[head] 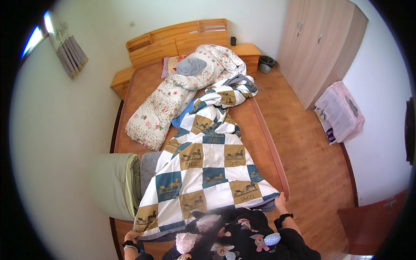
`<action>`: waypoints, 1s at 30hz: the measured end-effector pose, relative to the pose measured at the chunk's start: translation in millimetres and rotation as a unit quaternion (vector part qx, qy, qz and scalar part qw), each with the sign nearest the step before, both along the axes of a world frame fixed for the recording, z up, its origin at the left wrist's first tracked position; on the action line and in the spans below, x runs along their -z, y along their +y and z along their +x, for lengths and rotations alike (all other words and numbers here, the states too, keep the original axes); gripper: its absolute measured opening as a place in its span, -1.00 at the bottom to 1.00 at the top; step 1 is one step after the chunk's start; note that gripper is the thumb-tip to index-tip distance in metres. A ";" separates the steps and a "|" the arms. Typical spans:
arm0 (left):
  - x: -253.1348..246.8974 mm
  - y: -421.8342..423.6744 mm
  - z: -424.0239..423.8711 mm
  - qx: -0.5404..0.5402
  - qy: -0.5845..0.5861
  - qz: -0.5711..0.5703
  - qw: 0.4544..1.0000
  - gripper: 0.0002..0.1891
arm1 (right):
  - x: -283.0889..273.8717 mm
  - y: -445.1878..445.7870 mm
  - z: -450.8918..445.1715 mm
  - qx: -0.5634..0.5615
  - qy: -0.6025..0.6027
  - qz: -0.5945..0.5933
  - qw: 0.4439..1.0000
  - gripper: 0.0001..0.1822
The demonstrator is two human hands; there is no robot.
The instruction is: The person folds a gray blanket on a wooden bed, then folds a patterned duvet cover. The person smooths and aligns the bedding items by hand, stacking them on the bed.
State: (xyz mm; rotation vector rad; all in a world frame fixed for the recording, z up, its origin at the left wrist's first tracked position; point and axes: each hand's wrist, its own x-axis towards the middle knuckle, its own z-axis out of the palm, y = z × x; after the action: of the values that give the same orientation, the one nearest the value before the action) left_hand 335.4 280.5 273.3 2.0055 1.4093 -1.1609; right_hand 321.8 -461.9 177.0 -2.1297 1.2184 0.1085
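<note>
A checked quilt [214, 156] in white, teal and brown, printed with horses and carriages, lies stretched over the foot half of the bed [269, 146], its far part bunched. My left hand [132, 235] grips its near left corner. At its near right corner, my right hand [280, 199] is closed on the grey-backed edge. A white floral quilt [162, 104] lies rumpled diagonally across the bed, with a grey cloth [191, 67] on it. Between the two quilts shows a blue cloth [184, 117]. A patterned pillow [169, 66] sits near the headboard.
A rolled green quilt or mattress [113, 187] lies at the bed's left foot side, beside a grey one [149, 165]. Nightstands [122, 83] flank the wooden headboard [156, 48]. Right of the bed are a waste bin [266, 65], a wardrobe [317, 42], a pink-covered rack [341, 112] and a red-brown door [373, 222].
</note>
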 end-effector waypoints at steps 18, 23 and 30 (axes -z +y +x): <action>44.1 -59.3 19.2 0.214 -0.265 0.080 0.937 -0.48 | 91.9 -50.9 -70.9 -0.224 -0.001 0.296 0.929 -0.74; 101.7 -53.2 -1.6 0.384 -0.253 0.010 0.888 -0.74 | 83.7 -15.0 -32.2 -0.254 0.075 0.363 0.894 -0.55; -45.5 -123.4 324.8 0.282 -0.684 0.211 0.638 -0.79 | -142.3 -52.3 351.7 -0.227 -0.352 0.273 0.866 -0.65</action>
State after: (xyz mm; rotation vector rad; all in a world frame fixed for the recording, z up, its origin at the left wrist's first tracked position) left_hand 660.2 157.1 318.9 2.5977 0.1733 0.7611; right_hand 673.6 -514.1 319.3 -1.6600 0.2020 -0.1071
